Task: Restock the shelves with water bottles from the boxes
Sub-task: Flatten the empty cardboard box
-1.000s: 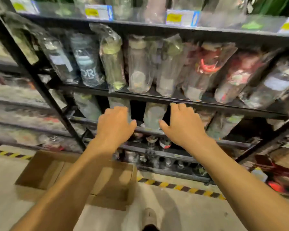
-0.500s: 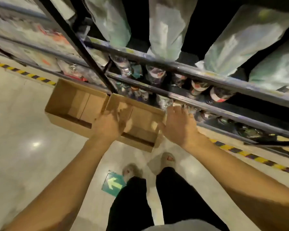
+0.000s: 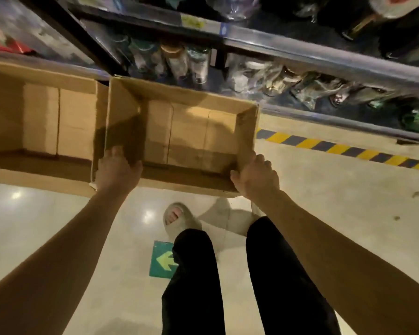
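An open brown cardboard box (image 3: 191,131) sits on the floor against the shelf unit, with no bottles visible inside it. My left hand (image 3: 116,169) grips its near left corner, fingers curled over the rim. At the near right corner, my right hand (image 3: 255,176) holds the box's wall. Water bottles (image 3: 184,61) wrapped in clear plastic stand in a row on the lowest shelf (image 3: 324,54) behind the box.
A second open cardboard box (image 3: 41,117) lies directly left of the first, touching it. A yellow-and-black hazard stripe (image 3: 336,148) runs along the shelf base. My legs and a sandalled foot (image 3: 177,217) are below the box, beside a green arrow floor sticker (image 3: 162,259).
The view has tilted from the shelves down to the floor. Both hands dropped from in front of the shelves to the box and took hold of its near corners.
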`<state>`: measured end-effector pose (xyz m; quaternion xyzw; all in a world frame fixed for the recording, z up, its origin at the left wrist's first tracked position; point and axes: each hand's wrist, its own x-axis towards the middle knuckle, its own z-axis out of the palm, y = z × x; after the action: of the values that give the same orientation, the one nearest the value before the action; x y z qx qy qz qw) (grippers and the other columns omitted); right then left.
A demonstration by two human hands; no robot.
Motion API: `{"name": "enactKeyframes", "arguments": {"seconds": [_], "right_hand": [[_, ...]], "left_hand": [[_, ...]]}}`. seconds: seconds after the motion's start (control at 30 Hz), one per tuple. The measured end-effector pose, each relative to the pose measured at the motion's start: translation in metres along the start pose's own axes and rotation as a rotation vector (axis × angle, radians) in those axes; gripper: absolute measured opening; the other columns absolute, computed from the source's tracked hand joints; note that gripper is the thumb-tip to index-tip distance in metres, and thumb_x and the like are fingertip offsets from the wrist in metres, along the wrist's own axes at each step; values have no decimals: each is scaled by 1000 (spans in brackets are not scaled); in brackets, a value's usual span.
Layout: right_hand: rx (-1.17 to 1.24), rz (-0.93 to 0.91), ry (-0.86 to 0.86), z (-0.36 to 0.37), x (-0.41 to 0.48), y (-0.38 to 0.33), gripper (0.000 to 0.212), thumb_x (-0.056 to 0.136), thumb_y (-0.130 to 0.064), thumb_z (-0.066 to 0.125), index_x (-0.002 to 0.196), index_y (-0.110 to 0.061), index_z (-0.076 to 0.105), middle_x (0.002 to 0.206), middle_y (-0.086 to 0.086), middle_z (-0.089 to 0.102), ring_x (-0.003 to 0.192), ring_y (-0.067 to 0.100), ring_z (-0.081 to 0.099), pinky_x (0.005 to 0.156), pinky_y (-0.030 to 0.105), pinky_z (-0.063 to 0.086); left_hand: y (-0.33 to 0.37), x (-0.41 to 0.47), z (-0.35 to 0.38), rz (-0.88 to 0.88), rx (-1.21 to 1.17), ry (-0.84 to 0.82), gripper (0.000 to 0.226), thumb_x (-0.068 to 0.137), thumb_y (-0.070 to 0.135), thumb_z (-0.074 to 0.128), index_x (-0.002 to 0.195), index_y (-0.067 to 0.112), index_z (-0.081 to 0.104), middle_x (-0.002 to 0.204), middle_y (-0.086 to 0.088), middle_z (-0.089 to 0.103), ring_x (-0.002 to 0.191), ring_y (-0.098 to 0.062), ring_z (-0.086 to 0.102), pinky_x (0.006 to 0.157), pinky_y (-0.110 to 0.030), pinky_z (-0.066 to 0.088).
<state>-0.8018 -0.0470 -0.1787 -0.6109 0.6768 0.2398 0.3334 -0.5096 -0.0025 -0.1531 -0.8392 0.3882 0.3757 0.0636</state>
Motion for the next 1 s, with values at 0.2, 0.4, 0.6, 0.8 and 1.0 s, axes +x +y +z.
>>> {"name": "enactKeyframes", "arguments": {"seconds": [0.2,0.4,0.6,0.8,1.0], "right_hand": [[322,175,83,69,60,-4,85,95,-39,65,156,-13,11,146,13,41,128,38,48,100,53,47],[608,281,137,101,102,11,69,100,-34,59,154,-16,21,144,9,52,119,36,60,93,47,57],[802,402,109,120,121,30,47,105,-38,52,149,-24,43,137,1,60,106,24,57,96,42,52],[790,440,103,123,117,44,37,108,-31,47,144,-23,53,122,-3,61,98,22,54,90,38,52],[798,477,148,103,74,73,41,106,-33,52,143,-15,53,133,7,63,109,33,62,98,44,51]], "left_hand": [[-44,83,35,-85,-69,119,63,98,22,63,151,7,31,149,-19,42,138,-44,41,116,-61,36],[-69,127,58,-101,-20,196,65,98,21,65,151,6,31,152,-19,39,138,-45,39,115,-63,37],[-83,155,64,-109,6,199,40,101,25,59,133,5,49,125,-25,63,117,-52,59,103,-63,47],[-96,167,56,-159,-127,27,34,101,22,60,133,11,58,109,-17,64,103,-44,63,90,-51,53],[-97,122,46,-148,-179,11,36,102,17,54,139,19,57,122,-19,65,113,-45,61,101,-55,53]]}}
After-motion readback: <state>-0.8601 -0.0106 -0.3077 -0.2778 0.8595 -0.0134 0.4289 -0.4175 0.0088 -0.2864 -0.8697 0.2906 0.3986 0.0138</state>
